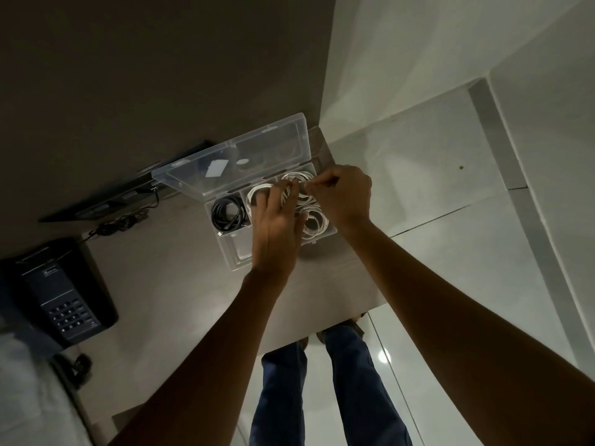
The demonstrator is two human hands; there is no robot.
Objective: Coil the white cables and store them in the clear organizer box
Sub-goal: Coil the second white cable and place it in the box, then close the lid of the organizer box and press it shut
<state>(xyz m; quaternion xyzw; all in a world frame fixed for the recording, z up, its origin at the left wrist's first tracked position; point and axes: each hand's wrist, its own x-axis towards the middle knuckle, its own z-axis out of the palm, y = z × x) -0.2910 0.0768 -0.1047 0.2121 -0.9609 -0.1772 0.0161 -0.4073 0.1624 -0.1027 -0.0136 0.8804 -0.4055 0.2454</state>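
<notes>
The clear organizer box (pixel 229 252) lies open on the table, its lid (pixel 231 156) tipped back toward the wall. White coiled cables fill its right compartments: one coil (pixel 314 222) near the front right, another (pixel 257 192) in the middle. A black cable coil (pixel 227 212) sits in a left compartment. My left hand (pixel 277 230) hovers over the box, holding a small white cable coil (pixel 286 191) upright between its fingers. My right hand (pixel 344 194) pinches the end of that same white cable just above the back right compartment.
A black desk phone (pixel 61 294) sits at the left of the table, with a dark cord (pixel 119 222) behind it. A flat dark device (pixel 128 191) leans against the wall. The table's front edge (pixel 322 326) runs above my legs and a glossy tiled floor.
</notes>
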